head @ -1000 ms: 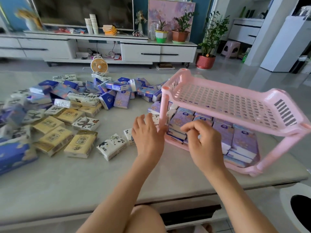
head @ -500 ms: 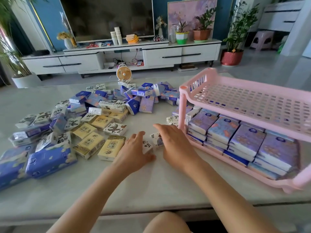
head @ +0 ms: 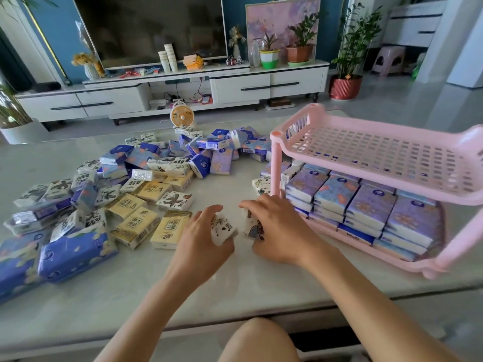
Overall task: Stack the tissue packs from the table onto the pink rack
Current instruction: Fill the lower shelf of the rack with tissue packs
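Two hands each close on one small pack: left hand [head: 202, 237] on a pack [head: 222, 228]; right hand [head: 277, 228] on another [head: 252, 227]; probably bound for the rack [head: 366, 152] just beyond the right hand.

I see a pale, glossy table [head: 235, 291] filling most of my view. Across its left and far part lies a loose spread of tissue packs: big blue packs [head: 75, 253] at the near left, yellow packs [head: 136, 223] beside them, white packs with dark prints [head: 174, 201] further in, and purple-blue packs [head: 222, 160] at the back. A small orange fan [head: 182, 116] stands at the far edge. On the right sits a pink rack [head: 379, 163], its lower tier packed with purple packs [head: 366, 205].
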Action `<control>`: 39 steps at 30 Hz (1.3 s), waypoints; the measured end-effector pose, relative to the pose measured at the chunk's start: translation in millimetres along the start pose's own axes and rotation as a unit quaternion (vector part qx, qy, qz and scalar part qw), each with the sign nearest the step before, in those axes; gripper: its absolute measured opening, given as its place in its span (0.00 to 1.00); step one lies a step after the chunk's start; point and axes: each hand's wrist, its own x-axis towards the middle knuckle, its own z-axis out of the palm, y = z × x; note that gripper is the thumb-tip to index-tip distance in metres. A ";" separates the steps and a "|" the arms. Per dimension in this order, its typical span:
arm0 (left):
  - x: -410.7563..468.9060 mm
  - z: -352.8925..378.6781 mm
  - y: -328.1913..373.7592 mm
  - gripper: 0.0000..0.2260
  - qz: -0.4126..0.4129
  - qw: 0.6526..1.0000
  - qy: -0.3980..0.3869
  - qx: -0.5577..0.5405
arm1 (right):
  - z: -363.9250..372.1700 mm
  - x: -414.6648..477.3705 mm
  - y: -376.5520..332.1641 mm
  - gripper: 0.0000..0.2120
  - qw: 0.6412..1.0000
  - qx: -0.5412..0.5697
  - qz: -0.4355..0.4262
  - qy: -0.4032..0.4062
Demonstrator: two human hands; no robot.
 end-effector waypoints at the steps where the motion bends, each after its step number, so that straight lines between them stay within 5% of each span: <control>1: -2.6 -1.3 6.7 0.26 0.007 0.999 0.014 -0.028 | -6.6 -10.8 3.6 0.31 0.998 0.050 0.020 0.020; 7: -20.1 24.8 75.1 0.24 0.039 0.953 -0.001 -0.300 | -47.2 -84.8 37.7 0.26 0.952 0.222 0.137 0.164; 12: -38.1 79.3 125.8 0.25 0.053 0.902 -0.053 -0.425 | -91.0 -148.1 55.9 0.24 0.892 0.381 0.230 0.078; 18: -37.9 103.2 152.6 0.21 0.131 0.884 -0.061 -0.444 | -134.4 -210.6 80.6 0.28 0.860 0.424 0.282 -0.035; 24: -32.5 115.3 168.4 0.22 0.191 0.877 -0.094 -0.431 | -136.3 -227.7 123.8 0.30 0.820 0.382 0.382 0.188; 39: -12.5 141.6 171.4 0.24 0.296 0.907 -0.107 -0.281 | -113.4 -190.1 171.2 0.26 0.754 0.456 0.357 0.310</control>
